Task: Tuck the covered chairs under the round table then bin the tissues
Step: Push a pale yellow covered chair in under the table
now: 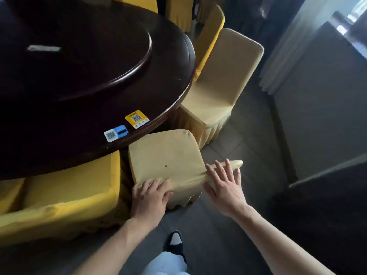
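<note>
A pale yellow covered chair (166, 155) stands right in front of me, its seat partly under the dark round table (83, 124). My left hand (151, 197) rests on the left end of the chair's backrest top, fingers laid over the fabric. My right hand (224, 185) lies flat with straight fingers against the right end of that backrest. A small white tissue-like packet (43, 49) lies on the table's raised turntable (119, 62); it is blurred.
A brighter yellow covered chair (59, 201) stands at my left, partly under the table. Another pale covered chair (220, 84) sits at the table's right edge, with more yellow chairs behind it. QR stickers (137, 118) are on the tabletop. A grey wall and curtain run along the right.
</note>
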